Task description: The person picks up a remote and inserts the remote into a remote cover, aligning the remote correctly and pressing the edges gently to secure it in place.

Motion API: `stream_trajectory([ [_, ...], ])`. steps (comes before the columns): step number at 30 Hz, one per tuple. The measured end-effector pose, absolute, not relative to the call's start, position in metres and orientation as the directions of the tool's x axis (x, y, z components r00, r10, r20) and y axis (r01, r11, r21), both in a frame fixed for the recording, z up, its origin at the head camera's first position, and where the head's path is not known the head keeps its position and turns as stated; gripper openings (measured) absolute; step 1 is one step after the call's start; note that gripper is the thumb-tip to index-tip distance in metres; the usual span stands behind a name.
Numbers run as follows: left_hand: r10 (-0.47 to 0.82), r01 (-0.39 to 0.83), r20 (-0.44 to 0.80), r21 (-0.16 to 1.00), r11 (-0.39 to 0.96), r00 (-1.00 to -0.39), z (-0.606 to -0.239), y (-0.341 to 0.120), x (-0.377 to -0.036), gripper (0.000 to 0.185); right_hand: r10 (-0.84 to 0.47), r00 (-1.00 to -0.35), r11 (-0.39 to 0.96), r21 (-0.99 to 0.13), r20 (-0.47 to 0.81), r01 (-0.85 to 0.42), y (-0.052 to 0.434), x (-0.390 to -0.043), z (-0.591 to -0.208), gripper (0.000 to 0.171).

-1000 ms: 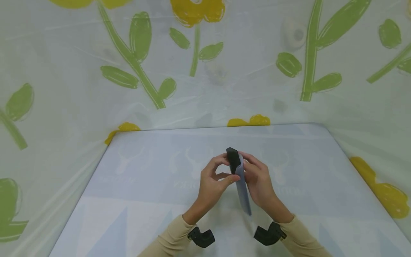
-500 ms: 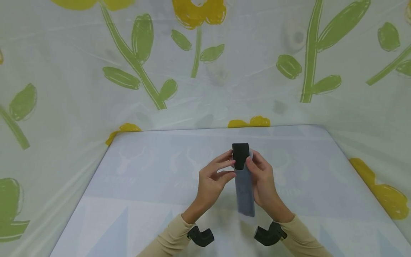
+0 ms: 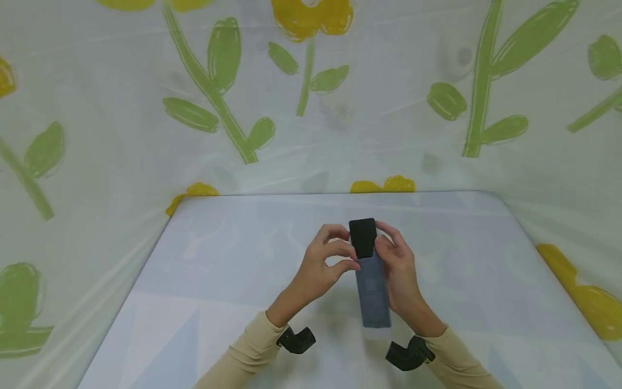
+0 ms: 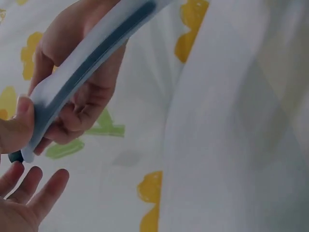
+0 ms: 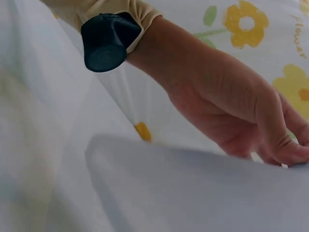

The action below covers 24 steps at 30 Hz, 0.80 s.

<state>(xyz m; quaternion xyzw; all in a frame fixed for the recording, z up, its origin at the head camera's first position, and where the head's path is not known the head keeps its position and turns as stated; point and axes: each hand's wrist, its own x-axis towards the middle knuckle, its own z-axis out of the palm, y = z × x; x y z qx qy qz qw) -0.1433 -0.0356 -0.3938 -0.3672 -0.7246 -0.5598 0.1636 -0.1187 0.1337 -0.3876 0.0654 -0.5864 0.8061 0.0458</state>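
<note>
Held the long grey case (image 3: 372, 294) above the table (image 3: 218, 270) in the right hand (image 3: 400, 273); pinched its black cap (image 3: 362, 237) with left hand (image 3: 323, 267); probably meant pulling it off gently.

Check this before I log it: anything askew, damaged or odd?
Nothing stands out. Both hands, left hand and right hand, hold a grey case with a black end above the table; no damage shows.
</note>
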Motion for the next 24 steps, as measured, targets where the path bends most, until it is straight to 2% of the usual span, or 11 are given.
stream_trajectory([
  [3,0.402,0.741,0.642,0.651,0.164,-0.653,-0.389,-0.041,-0.148,0.014,-0.036,-0.976,-0.270,-0.943,0.214,-0.196,0.136,-0.121,-0.392,0.038],
  [6,0.430,0.754,0.644,0.638,0.155,-0.633,-0.385,-0.044,-0.151,0.015,-0.073,-0.949,-0.179,-0.940,0.308,-0.291,0.143,-0.122,-0.398,0.034],
  [11,0.441,0.745,0.625,0.642,0.181,-0.645,-0.383,-0.050,-0.151,0.018,-0.212,-0.873,-0.071,-0.898,0.438,-0.433,0.162,-0.125,-0.403,0.027],
  [18,0.491,0.738,0.610,0.665,0.110,-0.622,-0.363,-0.053,-0.140,0.020,-0.341,-0.766,-0.097,-0.831,0.545,-0.547,0.176,-0.134,-0.396,0.032],
  [24,0.492,0.764,0.637,0.639,0.094,-0.594,-0.351,-0.055,-0.132,0.020,-0.421,-0.705,0.050,-0.762,0.570,-0.646,0.175,-0.138,-0.386,0.033],
])
